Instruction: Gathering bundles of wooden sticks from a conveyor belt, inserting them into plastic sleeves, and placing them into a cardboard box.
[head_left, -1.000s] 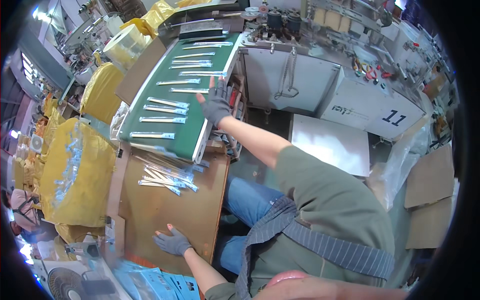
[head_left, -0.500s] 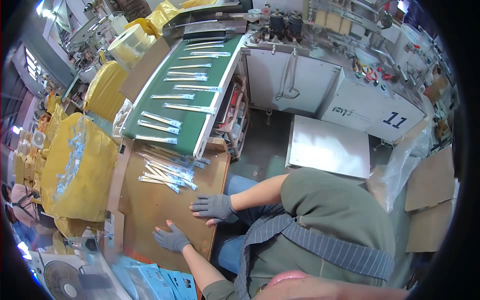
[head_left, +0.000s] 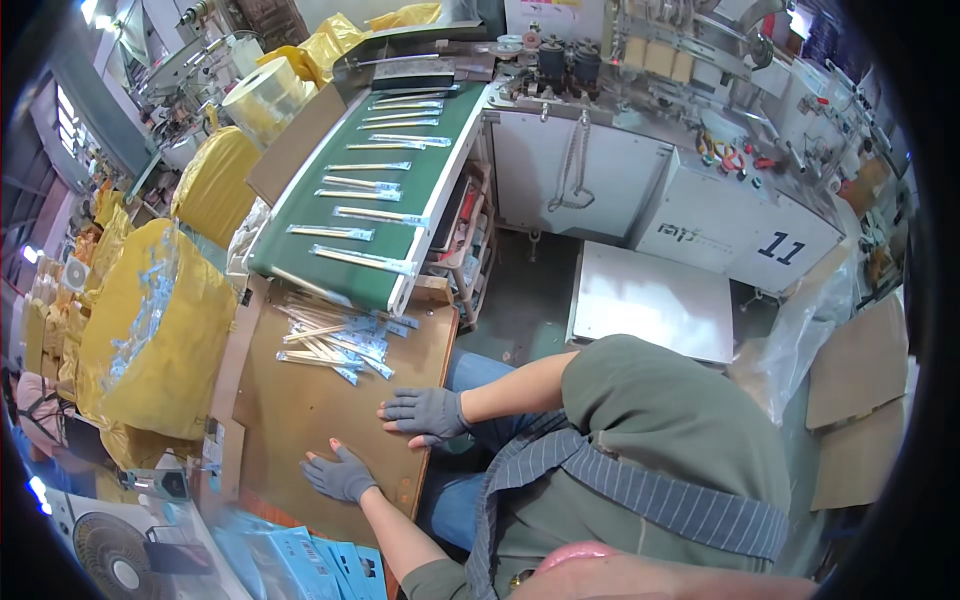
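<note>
My left hand point(head_left: 340, 474), in a grey glove with bare fingertips, lies flat on a brown board point(head_left: 290, 420), fingers spread. Also gloved in grey, my right hand point(head_left: 425, 415) rests palm down by the board's right edge, its fingers stretched out. Neither hand holds anything. Beyond them is a loose heap of wrapped chopsticks point(head_left: 335, 340), pale sticks in clear sleeves with blue printed ends. More packets lie crosswise along a green conveyor belt point(head_left: 300, 215). One wrapped pair point(head_left: 310, 285) tilts over the belt's near end, above the heap.
A big yellow bag point(head_left: 150, 340) with blue-and-white packets stands left of the board. Light-blue plastic packaging point(head_left: 310, 560) and a fan point(head_left: 115, 555) are at the lower left. A white machine cabinet point(head_left: 580, 165) and shelving point(head_left: 470, 240) stand right of the belt.
The packets on the belt have travelled toward its near end, and the nearest one now tips over the edge. Both hands stay flat on the board. The view has shifted slightly.
</note>
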